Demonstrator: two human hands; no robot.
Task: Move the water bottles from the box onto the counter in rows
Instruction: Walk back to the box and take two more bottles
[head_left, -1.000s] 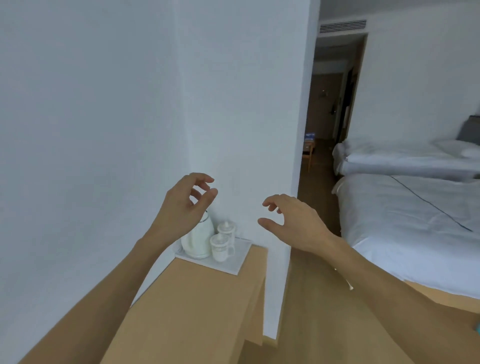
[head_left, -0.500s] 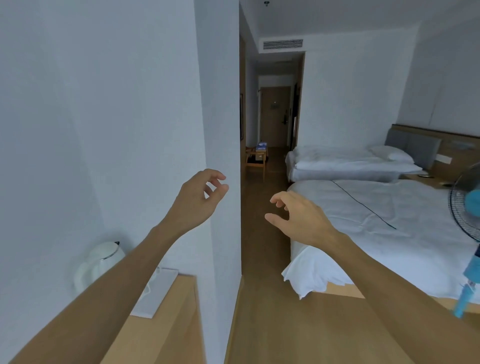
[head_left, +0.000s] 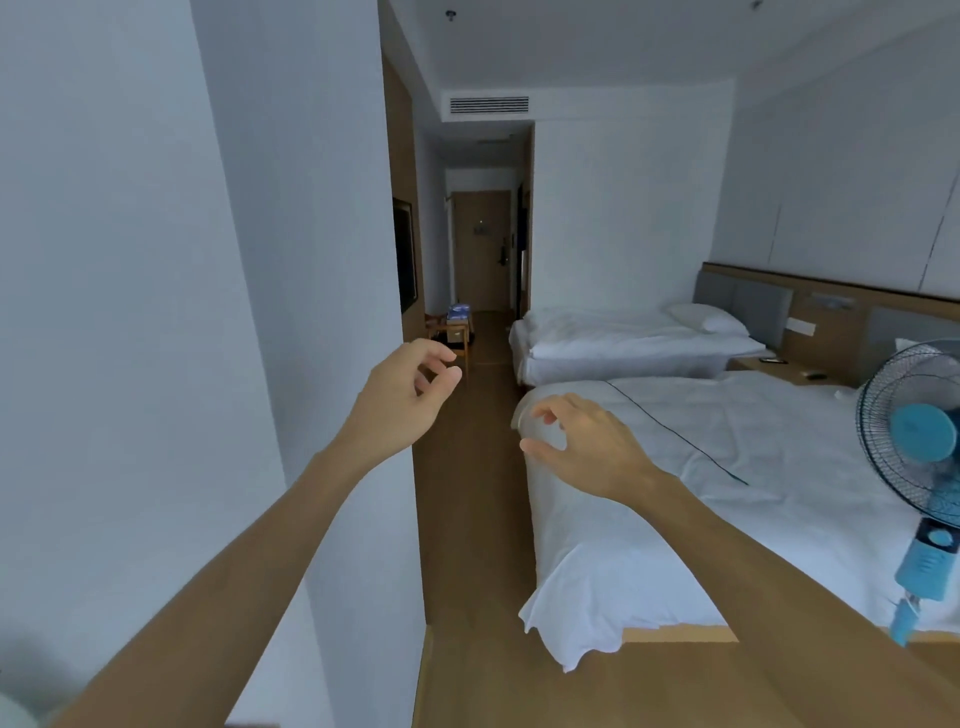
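1. My left hand (head_left: 402, 397) is raised in front of the white wall (head_left: 156, 312), fingers loosely curled, pinching nothing.
2. My right hand (head_left: 587, 441) hovers over the near bed (head_left: 727, 493), fingers loosely curled and empty.
3. A blue-and-white pack (head_left: 459, 312) sits on a small wooden stand (head_left: 451, 332) far down the corridor; too small to tell whether it holds bottles, or their axis.
4. A second ago I faced the tabletop with the kettle; now the view has swung right to the beds and a blue fan (head_left: 922, 431).

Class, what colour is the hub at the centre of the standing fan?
Light blue, seen in the head view: the fan has a blue hub inside a dark wire cage.
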